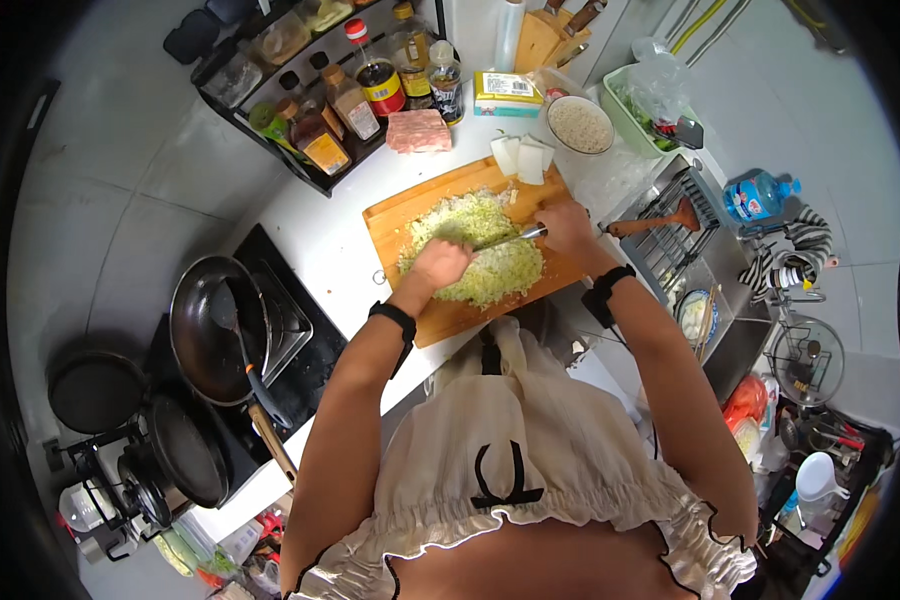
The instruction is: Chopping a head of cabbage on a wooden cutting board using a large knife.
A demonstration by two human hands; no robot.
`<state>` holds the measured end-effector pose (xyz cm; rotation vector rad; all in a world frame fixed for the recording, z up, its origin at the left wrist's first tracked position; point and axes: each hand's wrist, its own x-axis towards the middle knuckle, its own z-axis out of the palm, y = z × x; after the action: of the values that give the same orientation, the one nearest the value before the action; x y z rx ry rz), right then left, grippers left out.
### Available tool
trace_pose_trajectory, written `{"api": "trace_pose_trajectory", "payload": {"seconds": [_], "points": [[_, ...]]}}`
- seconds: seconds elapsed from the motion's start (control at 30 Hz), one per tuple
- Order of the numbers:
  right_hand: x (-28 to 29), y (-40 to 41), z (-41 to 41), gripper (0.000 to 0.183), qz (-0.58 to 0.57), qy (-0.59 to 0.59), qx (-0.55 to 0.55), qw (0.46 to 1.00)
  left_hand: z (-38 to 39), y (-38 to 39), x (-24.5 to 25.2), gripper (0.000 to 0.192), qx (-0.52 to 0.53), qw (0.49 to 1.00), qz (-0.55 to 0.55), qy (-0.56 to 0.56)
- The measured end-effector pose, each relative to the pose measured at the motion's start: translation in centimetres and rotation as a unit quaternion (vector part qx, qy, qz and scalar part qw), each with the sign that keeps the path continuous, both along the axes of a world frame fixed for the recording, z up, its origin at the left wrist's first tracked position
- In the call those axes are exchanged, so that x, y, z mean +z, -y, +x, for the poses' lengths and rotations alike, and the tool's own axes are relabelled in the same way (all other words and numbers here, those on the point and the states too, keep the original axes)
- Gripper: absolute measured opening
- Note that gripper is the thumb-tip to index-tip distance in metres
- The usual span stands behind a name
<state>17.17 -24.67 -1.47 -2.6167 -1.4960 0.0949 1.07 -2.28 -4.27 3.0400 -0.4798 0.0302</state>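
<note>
A wooden cutting board [390, 214] lies in front of me on the white counter, with a spread of finely chopped pale green vegetable [487, 277] over its middle. Across the pile runs a kitchen knife [506, 241], its blade seen nearly edge-on. My right hand [568, 227] is closed around the handle at the board's right side. At the blade's other end, my left hand [444, 262] grips the knife above the chopped pile; its fingertips are hidden. White flat slices [529, 161] lie at the board's far right corner.
A block of pink meat [418, 131] sits beyond the board, before a rack of sauce bottles [381, 82]. A bowl of pale minced food [580, 125] stands far right. Left is a wok [210, 330] on the hob; right, a sink [735, 337] with a drying rack [667, 225].
</note>
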Motion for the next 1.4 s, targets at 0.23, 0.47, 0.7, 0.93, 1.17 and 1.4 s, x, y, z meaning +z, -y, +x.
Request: {"api": "trace_pose_trajectory", "payload": {"seconds": [0.23, 0.47, 0.7, 0.93, 1.17, 1.4], "points": [[3.3, -1.0, 0.7, 0.007, 0.004, 0.038, 0.027, 0.999, -1.3, -0.5, 1.3, 0.034, 0.030, 0.994, -0.036, 0.096], [-0.4, -3.4, 1.6, 0.010, -0.046, 0.048, 0.029, 0.997, -1.0, -2.0, 0.3, 0.034, 0.041, 0.994, -0.031, 0.093], [0.0, -3.0, 0.7, 0.008, 0.002, 0.023, -0.025, 0.999, -0.7, -0.9, 1.0, 0.035, 0.067, 0.998, 0.019, -0.004], [5.7, -8.0, 1.8, 0.008, -0.032, 0.075, -0.002, 0.997, 0.5, -7.2, 3.8, 0.036, 0.086, 0.996, -0.008, -0.003], [0.4, -9.8, 1.7, 0.009, -0.101, 0.034, -0.089, 0.990, 1.7, -8.2, 0.5, 0.035, 0.046, 0.999, 0.000, 0.007], [2.3, -9.4, 2.7, 0.012, -0.106, 0.028, -0.054, 0.993, 1.1, -7.4, 0.8, 0.035, 0.066, 0.998, 0.001, 0.021]]}}
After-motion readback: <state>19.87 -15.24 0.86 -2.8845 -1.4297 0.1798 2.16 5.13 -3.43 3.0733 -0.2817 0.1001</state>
